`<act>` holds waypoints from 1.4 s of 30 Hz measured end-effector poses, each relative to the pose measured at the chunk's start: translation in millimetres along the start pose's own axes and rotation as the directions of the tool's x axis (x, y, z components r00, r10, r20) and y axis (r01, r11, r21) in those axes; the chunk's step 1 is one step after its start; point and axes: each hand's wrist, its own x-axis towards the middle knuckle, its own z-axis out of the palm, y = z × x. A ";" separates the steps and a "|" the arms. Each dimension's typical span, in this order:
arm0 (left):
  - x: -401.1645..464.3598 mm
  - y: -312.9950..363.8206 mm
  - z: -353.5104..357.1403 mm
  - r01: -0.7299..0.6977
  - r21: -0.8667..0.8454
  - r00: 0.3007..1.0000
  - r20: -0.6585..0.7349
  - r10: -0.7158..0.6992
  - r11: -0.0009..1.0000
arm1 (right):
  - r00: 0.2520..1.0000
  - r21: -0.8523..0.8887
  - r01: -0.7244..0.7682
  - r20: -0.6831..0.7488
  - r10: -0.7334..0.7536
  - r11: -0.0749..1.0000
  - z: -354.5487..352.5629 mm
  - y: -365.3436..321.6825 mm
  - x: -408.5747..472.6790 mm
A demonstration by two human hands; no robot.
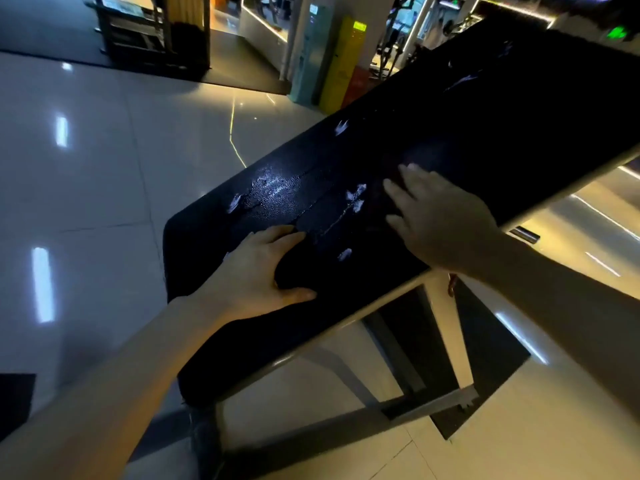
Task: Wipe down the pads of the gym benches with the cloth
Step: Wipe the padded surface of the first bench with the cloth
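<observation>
A long black bench pad (398, 140) runs from the lower left to the upper right, its surface cracked with white torn spots. My left hand (256, 271) lies flat on the pad's near end, thumb and fingers apart, holding nothing. My right hand (440, 220) presses down on the pad's middle with its fingers spread and is slightly blurred. A dark purplish cloth (420, 157) shows faintly under and just beyond its fingertips, hard to tell from the pad.
The bench's pale metal frame (446, 400) and legs stand below the pad on glossy floor tiles (86, 174). A dark equipment rack (152, 32) is at the far left, and a yellow column (343, 60) and lit machines are behind. A black mat corner (14, 400) lies at the lower left.
</observation>
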 end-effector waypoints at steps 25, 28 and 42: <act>-19.3 -64.0 -7.0 -0.322 0.007 0.943 0.094 0.320 0.947 | 0.949 0.103 -0.314 0.047 0.311 0.944 4.5 -121.7 -6.4; -24.1 -67.9 -5.6 -0.291 -0.015 0.953 0.088 0.291 0.957 | 0.864 0.078 -0.503 0.045 0.501 0.861 3.5 -98.5 19.0; -31.4 -75.0 3.8 -0.223 -0.064 0.975 -0.009 0.223 0.973 | 0.911 0.136 -0.413 0.083 0.405 0.901 2.6 -104.6 47.7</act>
